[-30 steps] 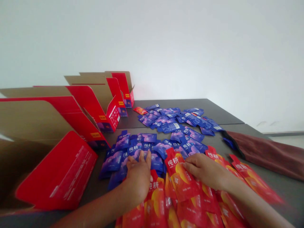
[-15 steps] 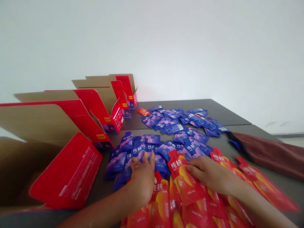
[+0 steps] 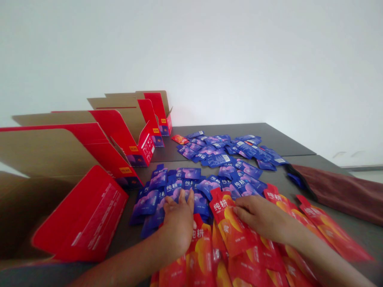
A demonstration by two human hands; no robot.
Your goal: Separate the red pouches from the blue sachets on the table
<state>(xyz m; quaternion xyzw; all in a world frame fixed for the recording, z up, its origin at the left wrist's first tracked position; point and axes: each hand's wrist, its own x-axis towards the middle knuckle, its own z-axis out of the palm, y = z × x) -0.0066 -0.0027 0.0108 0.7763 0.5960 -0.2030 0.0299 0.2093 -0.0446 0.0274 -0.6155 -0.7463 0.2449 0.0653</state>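
Observation:
My left hand (image 3: 176,221) lies over the near pile of purple pouches (image 3: 146,202) with its fingers spread. Its thumb side is close to a red pouch (image 3: 200,255) whose top reaches under the wrist. My right hand (image 3: 259,217) is closed at the right edge of another red pouch (image 3: 229,223), thumb on its printed front; the fingertips are partly hidden. That pouch lies on several more red-and-yellow pouches (image 3: 251,267) along the table's front.
Open red cardboard boxes (image 3: 143,149) stand in a row at left, the nearest with a red flap (image 3: 86,215) folded outward. More purple pouches (image 3: 217,159) lie farther back, beside a small red pouch (image 3: 179,139). A brown cloth (image 3: 338,191) lies at right on the dark table (image 3: 287,139).
The view has shifted slightly, so everything sits a little farther left and up. Both hands stay at the same pouches, with no clear movement among them.

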